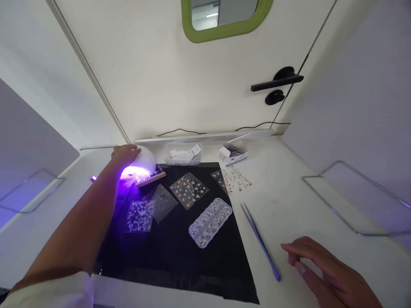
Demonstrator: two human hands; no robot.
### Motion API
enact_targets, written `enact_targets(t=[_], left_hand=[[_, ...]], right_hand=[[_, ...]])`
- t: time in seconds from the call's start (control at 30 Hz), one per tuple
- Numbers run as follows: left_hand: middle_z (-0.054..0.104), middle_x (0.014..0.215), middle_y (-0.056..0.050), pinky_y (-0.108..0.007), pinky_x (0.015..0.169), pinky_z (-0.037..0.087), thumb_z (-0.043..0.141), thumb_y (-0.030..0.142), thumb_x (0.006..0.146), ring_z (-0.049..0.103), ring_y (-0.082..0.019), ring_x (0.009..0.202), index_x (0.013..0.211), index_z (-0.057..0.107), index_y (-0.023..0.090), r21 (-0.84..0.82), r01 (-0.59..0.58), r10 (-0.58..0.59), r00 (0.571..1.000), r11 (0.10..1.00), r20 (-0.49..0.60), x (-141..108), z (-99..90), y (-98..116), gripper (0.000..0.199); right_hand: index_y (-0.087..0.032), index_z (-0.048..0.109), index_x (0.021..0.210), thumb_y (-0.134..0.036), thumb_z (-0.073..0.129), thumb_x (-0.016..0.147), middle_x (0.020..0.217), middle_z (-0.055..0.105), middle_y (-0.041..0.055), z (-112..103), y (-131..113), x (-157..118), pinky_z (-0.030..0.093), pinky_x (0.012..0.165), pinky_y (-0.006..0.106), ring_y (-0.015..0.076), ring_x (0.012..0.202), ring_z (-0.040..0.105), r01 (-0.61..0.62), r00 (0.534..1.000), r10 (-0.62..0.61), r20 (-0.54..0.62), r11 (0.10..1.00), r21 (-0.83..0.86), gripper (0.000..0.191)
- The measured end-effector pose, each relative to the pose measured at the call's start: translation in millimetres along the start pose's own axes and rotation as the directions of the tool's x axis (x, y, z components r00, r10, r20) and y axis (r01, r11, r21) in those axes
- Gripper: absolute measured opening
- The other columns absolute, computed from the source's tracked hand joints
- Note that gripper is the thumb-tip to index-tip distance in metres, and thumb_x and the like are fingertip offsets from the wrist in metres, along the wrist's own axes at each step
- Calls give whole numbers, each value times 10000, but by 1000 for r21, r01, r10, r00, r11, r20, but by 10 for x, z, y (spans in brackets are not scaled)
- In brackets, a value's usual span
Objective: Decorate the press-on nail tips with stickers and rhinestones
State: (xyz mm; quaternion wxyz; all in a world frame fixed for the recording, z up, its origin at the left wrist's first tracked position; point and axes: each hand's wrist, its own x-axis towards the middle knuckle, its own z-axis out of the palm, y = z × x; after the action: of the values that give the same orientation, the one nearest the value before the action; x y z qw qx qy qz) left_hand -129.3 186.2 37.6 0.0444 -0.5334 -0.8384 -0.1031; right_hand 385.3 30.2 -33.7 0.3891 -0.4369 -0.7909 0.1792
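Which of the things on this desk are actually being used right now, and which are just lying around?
In use: left hand on the lit nail lamp; right hand beside the tweezers.

Lying about: sticker sheets, rhinestone case, small box, plastic tub.

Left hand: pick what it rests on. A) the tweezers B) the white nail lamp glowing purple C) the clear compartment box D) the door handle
B: the left hand lies on top of the white nail lamp, which glows purple at the far left of the black mat.
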Motion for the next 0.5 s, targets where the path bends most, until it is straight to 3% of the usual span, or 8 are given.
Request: enact_targets(t=[0.13,0.3,0.4,0.5], left_hand=[[602,1325,-115,-492,953,553,624,355,971,629,-266,1140,1290,588,171,-1,-92,92,995,996,-39,-130,-17,1,370],[606,1324,-113,-500,974,539,625,353,970,619,-269,1162,1265,605,170,-34,-194,191,979,980,-75,-669,-14,-70,347],[616,1302,-109,-502,979,535,630,342,967,617,-269,1164,1232,619,162,-63,-172,168,984,983,-65,-1013,-8,-157,321],[647,1232,-98,-458,918,568,622,343,974,654,-239,1072,1207,627,155,-117,-114,117,993,987,17,-1195,52,-241,299]], right_hand=[[-284,705,960,-202,556,889,795,678,17,22,-149,35,558,609,284,188,685,686,-89,995,89,-42,996,11,185],[-289,710,960,-222,553,891,801,681,16,50,-203,32,563,654,301,193,702,688,-145,988,145,-54,989,18,184],[-291,719,961,-250,572,882,807,688,17,59,-170,28,557,640,302,198,695,685,-157,986,159,-53,987,29,172],[-279,726,929,-275,576,881,800,687,24,70,-134,43,557,639,313,209,692,684,-175,983,176,-44,984,13,157]])
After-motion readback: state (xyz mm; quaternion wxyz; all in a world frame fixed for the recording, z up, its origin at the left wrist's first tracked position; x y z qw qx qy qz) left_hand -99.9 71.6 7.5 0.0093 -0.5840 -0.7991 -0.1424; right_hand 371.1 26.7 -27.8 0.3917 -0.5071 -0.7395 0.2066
